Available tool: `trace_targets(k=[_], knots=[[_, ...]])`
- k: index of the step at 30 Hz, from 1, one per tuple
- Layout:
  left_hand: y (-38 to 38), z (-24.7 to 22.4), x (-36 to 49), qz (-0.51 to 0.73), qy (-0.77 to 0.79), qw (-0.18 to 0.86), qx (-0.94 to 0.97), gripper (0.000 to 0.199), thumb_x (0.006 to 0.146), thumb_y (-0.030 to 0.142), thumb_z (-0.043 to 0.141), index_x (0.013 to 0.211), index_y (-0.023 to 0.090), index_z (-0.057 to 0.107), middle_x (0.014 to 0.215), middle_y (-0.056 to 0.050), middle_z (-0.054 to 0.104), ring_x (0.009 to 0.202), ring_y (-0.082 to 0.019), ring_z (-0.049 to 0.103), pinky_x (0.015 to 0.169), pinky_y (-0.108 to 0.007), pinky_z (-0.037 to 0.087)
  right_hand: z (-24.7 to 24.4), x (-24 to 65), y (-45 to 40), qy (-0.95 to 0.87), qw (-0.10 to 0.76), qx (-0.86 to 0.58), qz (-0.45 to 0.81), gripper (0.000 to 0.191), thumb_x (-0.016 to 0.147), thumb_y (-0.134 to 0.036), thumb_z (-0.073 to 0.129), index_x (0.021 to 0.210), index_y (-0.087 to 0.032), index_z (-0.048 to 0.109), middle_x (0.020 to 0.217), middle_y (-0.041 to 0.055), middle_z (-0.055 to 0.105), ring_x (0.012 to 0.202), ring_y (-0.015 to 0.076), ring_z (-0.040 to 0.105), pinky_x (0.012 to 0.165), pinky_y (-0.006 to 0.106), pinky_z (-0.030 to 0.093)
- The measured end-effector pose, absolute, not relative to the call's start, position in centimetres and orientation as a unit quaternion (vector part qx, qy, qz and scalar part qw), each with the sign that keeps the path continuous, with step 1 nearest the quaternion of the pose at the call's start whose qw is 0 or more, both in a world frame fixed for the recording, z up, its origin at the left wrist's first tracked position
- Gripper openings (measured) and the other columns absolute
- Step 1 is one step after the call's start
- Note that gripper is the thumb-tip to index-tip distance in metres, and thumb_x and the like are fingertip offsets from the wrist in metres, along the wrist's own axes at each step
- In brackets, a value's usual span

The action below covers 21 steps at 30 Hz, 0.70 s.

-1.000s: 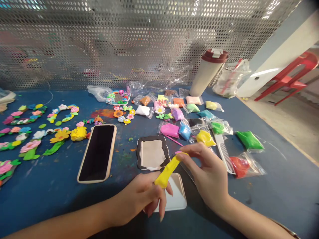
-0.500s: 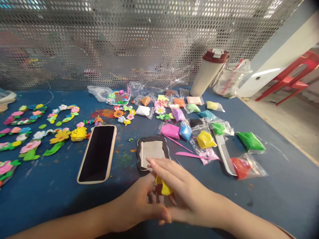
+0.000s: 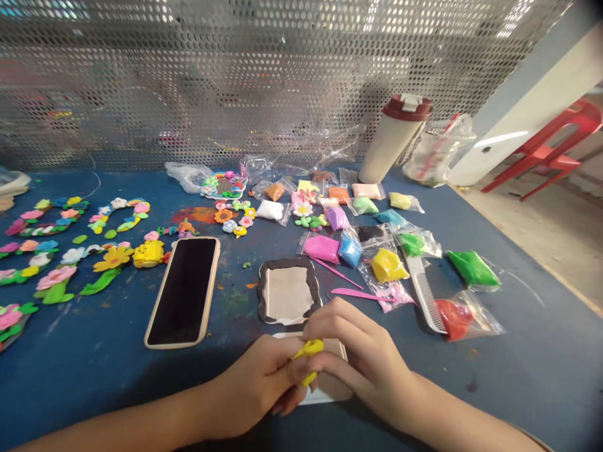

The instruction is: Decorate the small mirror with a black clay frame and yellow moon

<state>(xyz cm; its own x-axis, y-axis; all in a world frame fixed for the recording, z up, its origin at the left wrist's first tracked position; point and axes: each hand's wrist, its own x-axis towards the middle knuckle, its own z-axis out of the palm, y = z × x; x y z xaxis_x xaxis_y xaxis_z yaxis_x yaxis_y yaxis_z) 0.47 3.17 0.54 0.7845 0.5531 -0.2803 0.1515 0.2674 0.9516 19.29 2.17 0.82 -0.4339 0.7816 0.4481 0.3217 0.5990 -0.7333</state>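
A piece of soft yellow clay [image 3: 308, 353] is pinched between my left hand [image 3: 257, 386] and my right hand [image 3: 362, 355], partly hidden by my fingers. Both hands hold it just above a pale flat phone-sized board [image 3: 335, 390], mostly covered by them. Beyond my right fingers lies a tile with a black clay border and beige centre [image 3: 287, 292]. A black-screened phone in a beige case [image 3: 183, 292] lies to the left of my hands. Two pink modelling tools [image 3: 355, 292] and a white comb [image 3: 424, 295] lie to the right.
Bagged coloured clay [image 3: 472, 269] and clay flowers [image 3: 61, 279] cover the blue table [image 3: 85, 383]. A white tumbler with a maroon lid [image 3: 391, 138] and a plastic cup [image 3: 436, 154] stand against a perforated metal screen [image 3: 235, 75]. A red chair [image 3: 551, 147] stands beyond the table's right edge.
My hands have parted from the stacked position, with the right one no longer lying across the left. The yellow clay now shows as a thin strip between my fingertips.
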Motion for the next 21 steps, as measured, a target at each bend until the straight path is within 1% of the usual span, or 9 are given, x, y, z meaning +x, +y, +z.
trace_targets(k=[3,5,8,11,13,15,17,19,21], knots=[[3.16,0.59,0.52,0.125,0.29,0.738,0.597,0.049,0.092,0.06,0.036,0.07,0.017,0.047,0.055,0.003,0.045,0.049,-0.008,0.037,0.048,-0.022,0.029,0.73,19.53,1.98,-0.822,0.415,-0.339,0.193,0.005,0.093,-0.023,0.052,0.092,-0.019,0.055,0.081,0.0043,0.058,0.069,0.0137,0.055,0.058,0.023,0.05],[3.1,0.56,0.54,0.118,0.286,0.739,0.598,0.051,0.091,0.062,0.035,0.07,0.017,0.046,0.056,0.002,0.046,0.049,-0.009,0.037,0.049,-0.022,0.03,0.59,19.81,2.0,-0.823,0.426,-0.342,0.155,0.002,0.092,-0.019,0.052,0.093,-0.02,0.052,0.08,0.0031,0.056,0.067,0.0132,0.053,0.057,0.023,0.048],[3.0,0.57,0.5,0.11,0.281,0.744,0.597,0.049,0.091,0.061,0.035,0.072,0.017,0.046,0.058,0.003,0.045,0.05,-0.008,0.038,0.051,-0.022,0.031,0.53,20.1,2.18,-0.783,0.464,-0.387,0.148,0.012,0.088,-0.012,0.056,0.091,-0.021,0.049,0.077,0.0006,0.054,0.067,0.0127,0.052,0.059,0.023,0.048],[2.97,0.75,0.48,0.124,0.271,0.754,0.585,0.051,0.088,0.066,0.037,0.076,0.017,0.046,0.062,0.003,0.045,0.054,-0.009,0.039,0.052,-0.022,0.031,0.58,20.1,2.29,-0.721,0.508,-0.44,0.168,0.015,0.085,-0.015,0.061,0.084,-0.022,0.048,0.071,-0.0017,0.051,0.064,0.0124,0.05,0.056,0.023,0.046],[3.01,0.92,0.58,0.141,0.273,0.764,0.568,0.055,0.079,0.071,0.047,0.075,0.017,0.046,0.062,0.003,0.045,0.055,-0.009,0.038,0.053,-0.023,0.03,0.57,20.02,2.24,-0.678,0.534,-0.459,0.212,0.015,0.087,-0.021,0.06,0.08,-0.022,0.047,0.068,-0.0021,0.049,0.061,0.0122,0.048,0.053,0.023,0.044],[3.06,1.01,0.75,0.139,0.298,0.773,0.543,0.053,0.068,0.066,0.067,0.074,0.017,0.046,0.061,0.006,0.043,0.055,-0.008,0.034,0.051,-0.022,0.028,0.54,19.92,2.08,-0.657,0.545,-0.448,0.265,0.015,0.091,-0.026,0.056,0.079,-0.022,0.048,0.068,-0.0013,0.05,0.062,0.0124,0.049,0.053,0.023,0.044],[3.07,0.92,0.96,0.147,0.321,0.776,0.523,0.047,0.065,0.05,0.078,0.078,0.017,0.048,0.063,0.007,0.042,0.055,-0.007,0.032,0.051,-0.02,0.026,0.6,19.81,1.88,-0.68,0.529,-0.401,0.31,0.013,0.093,-0.028,0.053,0.082,-0.021,0.05,0.072,0.0005,0.053,0.065,0.013,0.052,0.056,0.024,0.047],[3.03,0.65,1.11,0.167,0.318,0.78,0.512,0.038,0.072,0.04,0.077,0.087,0.017,0.05,0.069,0.007,0.044,0.059,-0.007,0.034,0.054,-0.02,0.028,0.83,19.66,1.67,-0.734,0.478,-0.342,0.34,0.008,0.092,-0.026,0.053,0.087,-0.02,0.054,0.078,0.0027,0.057,0.072,0.0138,0.055,0.062,0.025,0.05],[2.98,0.34,1.16,0.179,0.299,0.786,0.51,0.035,0.077,0.039,0.072,0.094,0.017,0.051,0.075,0.005,0.045,0.062,-0.008,0.035,0.056,-0.02,0.029,1.17,19.51,1.49,-0.782,0.415,-0.311,0.347,0.003,0.091,-0.02,0.054,0.091,-0.02,0.057,0.085,0.0043,0.057,0.077,0.0138,0.057,0.067,0.025,0.051]])
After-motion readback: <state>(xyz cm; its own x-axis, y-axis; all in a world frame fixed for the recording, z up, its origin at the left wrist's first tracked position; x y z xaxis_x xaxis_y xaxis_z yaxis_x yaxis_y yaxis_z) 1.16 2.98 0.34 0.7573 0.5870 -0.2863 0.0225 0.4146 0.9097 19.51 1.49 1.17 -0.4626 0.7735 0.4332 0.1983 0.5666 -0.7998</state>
